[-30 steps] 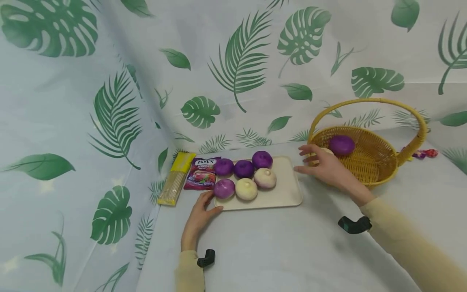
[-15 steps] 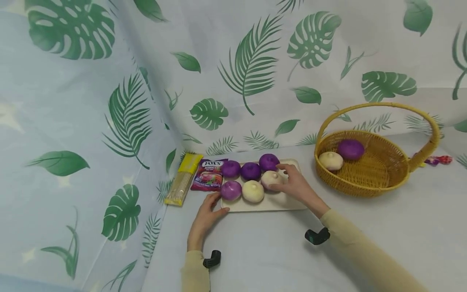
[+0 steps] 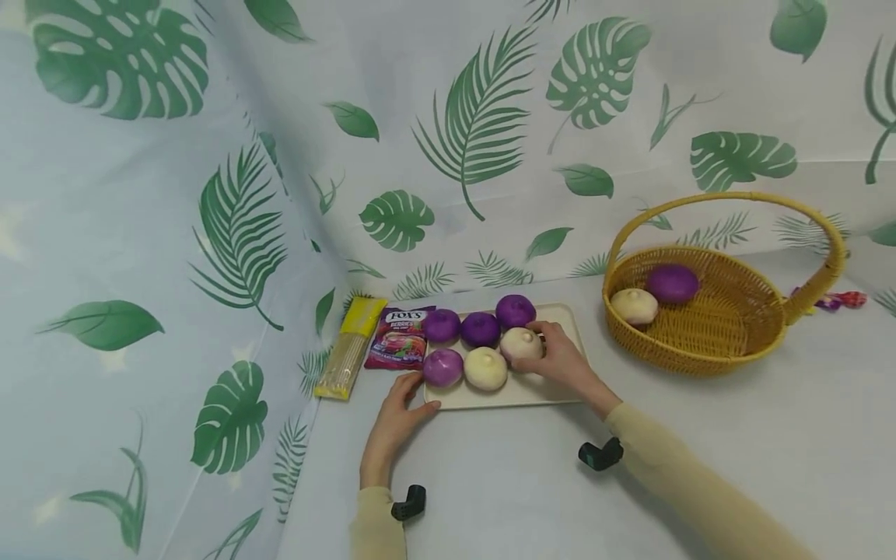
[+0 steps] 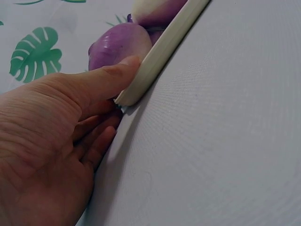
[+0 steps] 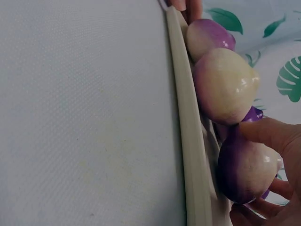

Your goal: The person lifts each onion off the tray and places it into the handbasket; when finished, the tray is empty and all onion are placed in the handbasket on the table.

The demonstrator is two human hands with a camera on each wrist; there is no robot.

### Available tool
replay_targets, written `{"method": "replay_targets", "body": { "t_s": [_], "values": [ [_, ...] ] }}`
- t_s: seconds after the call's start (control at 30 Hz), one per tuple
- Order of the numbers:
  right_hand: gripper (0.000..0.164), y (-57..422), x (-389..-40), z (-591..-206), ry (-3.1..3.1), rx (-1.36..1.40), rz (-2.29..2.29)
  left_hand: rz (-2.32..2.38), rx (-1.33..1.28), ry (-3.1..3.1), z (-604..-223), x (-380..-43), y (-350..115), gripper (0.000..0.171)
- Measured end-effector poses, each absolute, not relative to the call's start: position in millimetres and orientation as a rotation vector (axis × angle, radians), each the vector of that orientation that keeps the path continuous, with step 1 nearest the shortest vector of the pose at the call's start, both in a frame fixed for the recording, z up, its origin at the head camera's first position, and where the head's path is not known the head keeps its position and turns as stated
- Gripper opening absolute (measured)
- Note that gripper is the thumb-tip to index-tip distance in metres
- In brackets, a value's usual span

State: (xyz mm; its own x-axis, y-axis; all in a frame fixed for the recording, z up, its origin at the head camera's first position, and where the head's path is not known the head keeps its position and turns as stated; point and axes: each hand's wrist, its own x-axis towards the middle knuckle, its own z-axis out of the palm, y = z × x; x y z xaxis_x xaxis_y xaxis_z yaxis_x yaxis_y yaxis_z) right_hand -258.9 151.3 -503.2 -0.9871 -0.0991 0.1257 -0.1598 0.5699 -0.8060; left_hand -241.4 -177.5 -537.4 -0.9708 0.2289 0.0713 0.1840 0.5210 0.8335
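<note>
On the cream tray [image 3: 560, 389] sit several onions, some deep purple, some pale. My right hand [image 3: 565, 359] holds the pale onion [image 3: 522, 342] at the right of the group, thumb on its near side and fingers around the far side. In the right wrist view this onion [image 5: 244, 165] is pale on top and dark purple below. My left hand [image 3: 396, 412] pinches the tray's near left corner, its thumb [image 4: 120, 75] on the rim and fingers under the outer edge. Beside it is a light purple onion [image 3: 442, 368], with a cream onion [image 3: 485, 369] to its right.
A yellow wicker basket [image 3: 700, 359] with a tall handle stands to the right, holding a purple onion [image 3: 673, 284] and a pale onion [image 3: 634, 306]. Left of the tray lie a candy bag [image 3: 395, 342] and a noodle pack [image 3: 348, 350]. Wrapped sweets [image 3: 840, 300] lie behind the basket's right side.
My right hand has moved left from the basket, where it left a pale onion, to the tray and closed around another pale onion. The left hand stays at the tray's corner.
</note>
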Motion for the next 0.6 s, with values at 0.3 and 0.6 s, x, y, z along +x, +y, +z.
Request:
{"method": "replay_targets", "body": {
  "t_s": [0.3,0.6],
  "values": [
    [0.074,154.2,-258.1,-501.2,-2.687,0.213,1.412,1.470,0.377,2.712,-540.3,-241.8,-179.3,0.066],
    [0.074,185.1,-239.6,-470.5,-2.610,0.187,1.464,1.443,0.381,2.726,-541.4,-240.1,-178.8,0.066]
  ]
}}
